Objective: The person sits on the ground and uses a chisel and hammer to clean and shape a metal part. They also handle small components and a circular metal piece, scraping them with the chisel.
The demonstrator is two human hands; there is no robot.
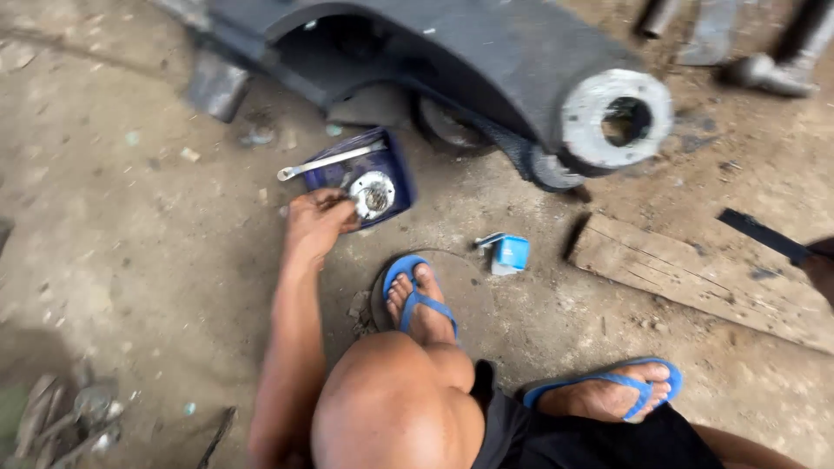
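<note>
My left hand point(320, 221) reaches forward to a blue tray point(395, 169) on the dirt floor, its fingers curled on the rim of a round metal part point(373, 193) lying in the tray. A long silver wrench point(330, 161) rests across the tray's far edge. Only a sliver of my right hand point(823, 269) shows at the right border, closed on the end of a dark flat bar point(764, 234) that points up and left. I squat with both feet in blue sandals, the left foot point(421, 300) on a round flat disc.
A big dark machine casting with a pale round bore point(617, 117) lies beyond the tray. A small blue and white box point(508, 254) sits beside a wooden plank point(695, 278). Scrap metal parts point(69, 417) lie at the lower left, pipes at the top right.
</note>
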